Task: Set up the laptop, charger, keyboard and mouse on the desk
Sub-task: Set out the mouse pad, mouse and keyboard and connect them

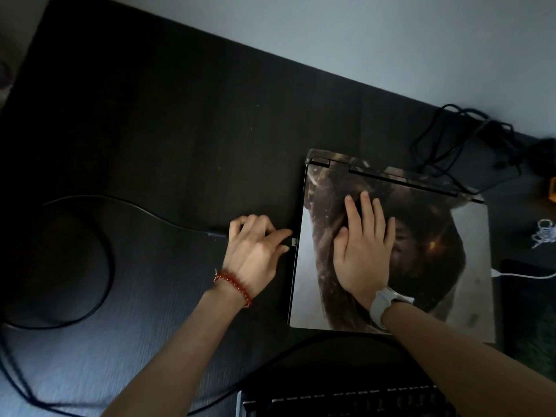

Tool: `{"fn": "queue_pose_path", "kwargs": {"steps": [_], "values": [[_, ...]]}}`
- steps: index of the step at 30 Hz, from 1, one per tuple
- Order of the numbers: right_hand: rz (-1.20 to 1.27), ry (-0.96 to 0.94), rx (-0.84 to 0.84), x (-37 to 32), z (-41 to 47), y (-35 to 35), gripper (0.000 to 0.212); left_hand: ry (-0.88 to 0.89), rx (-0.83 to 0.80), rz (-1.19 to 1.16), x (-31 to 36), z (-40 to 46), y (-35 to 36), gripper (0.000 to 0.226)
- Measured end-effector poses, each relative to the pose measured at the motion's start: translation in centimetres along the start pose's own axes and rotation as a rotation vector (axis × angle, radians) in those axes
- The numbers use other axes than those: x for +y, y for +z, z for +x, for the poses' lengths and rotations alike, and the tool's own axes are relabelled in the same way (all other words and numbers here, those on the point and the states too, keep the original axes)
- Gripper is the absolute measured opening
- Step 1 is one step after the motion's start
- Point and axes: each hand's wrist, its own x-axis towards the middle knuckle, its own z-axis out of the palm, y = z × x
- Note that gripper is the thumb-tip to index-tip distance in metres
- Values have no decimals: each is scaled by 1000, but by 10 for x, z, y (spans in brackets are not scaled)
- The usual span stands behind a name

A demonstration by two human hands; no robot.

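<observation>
A closed laptop with a picture on its lid lies on the dark desk, right of centre. My right hand rests flat on the lid, fingers spread. My left hand pinches the plug of the black charger cable at the laptop's left edge. The cable loops away to the left across the desk. A black keyboard sits at the near edge, partly out of view. No mouse is visible.
A tangle of black cable lies behind the laptop at the back right. A white cable runs from the laptop's right side over a dark pad. A small white bundle and an orange object sit far right.
</observation>
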Motion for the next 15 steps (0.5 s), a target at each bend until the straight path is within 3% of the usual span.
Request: {"fn": "queue_pose_path", "kwargs": {"steps": [9,15], "values": [[-7,-1,2,0,1,2,53,29,2,-7,-2,1,-2,19],[-23,3,4,-1,1,1,52,80,-6,4,-5,4,-2,27]]}}
